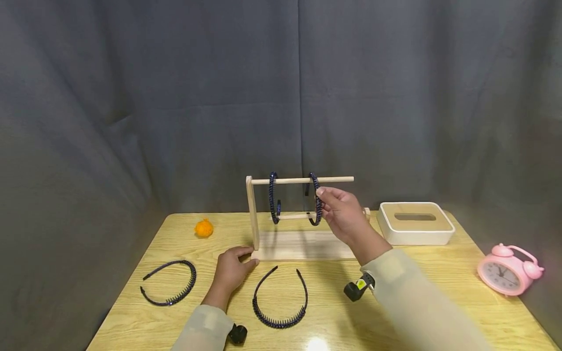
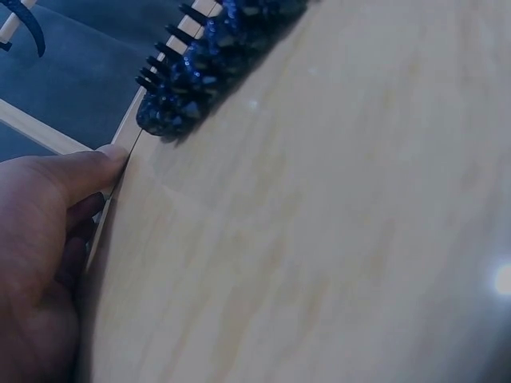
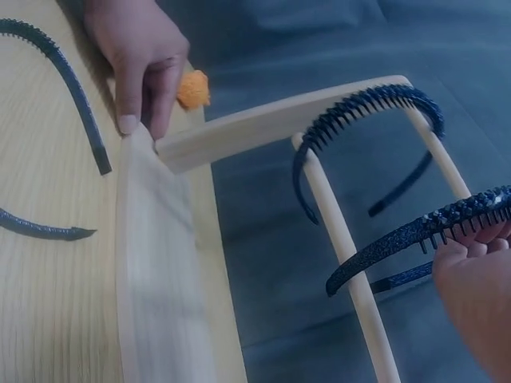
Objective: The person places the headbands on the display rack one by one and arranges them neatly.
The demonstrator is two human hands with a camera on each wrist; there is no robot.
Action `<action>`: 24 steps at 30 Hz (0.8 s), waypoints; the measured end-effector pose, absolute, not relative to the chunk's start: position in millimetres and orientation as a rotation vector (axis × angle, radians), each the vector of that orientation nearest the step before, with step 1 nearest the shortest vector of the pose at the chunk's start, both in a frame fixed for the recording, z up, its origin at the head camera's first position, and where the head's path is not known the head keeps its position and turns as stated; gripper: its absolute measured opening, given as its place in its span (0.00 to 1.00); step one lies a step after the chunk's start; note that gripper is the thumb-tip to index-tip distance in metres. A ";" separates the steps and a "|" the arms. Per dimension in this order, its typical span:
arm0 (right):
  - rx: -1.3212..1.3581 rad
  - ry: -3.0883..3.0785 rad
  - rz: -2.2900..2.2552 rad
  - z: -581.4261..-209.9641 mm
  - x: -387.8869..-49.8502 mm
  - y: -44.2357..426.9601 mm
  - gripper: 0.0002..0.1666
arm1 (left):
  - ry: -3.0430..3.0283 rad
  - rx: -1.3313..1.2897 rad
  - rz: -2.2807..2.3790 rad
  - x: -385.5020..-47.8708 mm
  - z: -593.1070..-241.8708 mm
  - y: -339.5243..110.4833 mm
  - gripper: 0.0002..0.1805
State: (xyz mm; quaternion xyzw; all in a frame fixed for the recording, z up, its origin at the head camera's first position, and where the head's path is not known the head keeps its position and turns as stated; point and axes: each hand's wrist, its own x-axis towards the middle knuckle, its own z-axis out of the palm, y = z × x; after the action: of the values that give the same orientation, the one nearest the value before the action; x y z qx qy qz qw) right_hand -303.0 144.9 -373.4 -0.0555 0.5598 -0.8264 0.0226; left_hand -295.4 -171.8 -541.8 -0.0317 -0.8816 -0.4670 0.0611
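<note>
A wooden rack (image 1: 290, 246) with two horizontal rods stands on the table. My left hand (image 1: 231, 268) grips the left end of its base, thumb at the front corner. My right hand (image 1: 344, 212) pinches a dark blue toothed headband (image 3: 399, 239) that hangs around the rods. To its left, a second dark headband (image 1: 271, 195) hangs on the rack, untouched. Another toothed headband (image 1: 280, 323) lies on the table in front of the base, open ends toward the rack. One more headband (image 1: 191, 278) lies left of my left hand.
A fuzzy orange ball (image 1: 204, 228) sits at the back left. Right of the rack stands a white tissue box (image 1: 414, 238) with a wooden lid. A pink alarm clock (image 1: 505, 273) is near the table's right edge. A dark curtain (image 1: 219, 122) hangs behind.
</note>
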 end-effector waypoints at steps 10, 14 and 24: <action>-0.237 1.745 -2.536 -379.4 -310.5 121.4 0.06 | -2.677 -0.107 -1.396 -291.9 -542.4 -171.7 0.18; -0.248 1.760 -2.516 -380.0 -312.4 114.8 0.06 | -2.673 -0.117 -1.389 -293.1 -541.6 -171.4 0.18; -0.242 1.772 -2.477 -384.6 -313.3 106.3 0.06 | -2.679 -0.115 -1.374 -293.4 -543.8 -173.8 0.18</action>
State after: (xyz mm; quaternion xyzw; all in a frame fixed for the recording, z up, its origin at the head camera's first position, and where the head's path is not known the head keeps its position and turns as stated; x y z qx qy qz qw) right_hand -313.3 106.3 -384.6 -0.0793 0.5794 -0.8101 0.0433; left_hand -293.4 -173.8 -543.8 -0.0381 -0.8874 -0.4549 0.0643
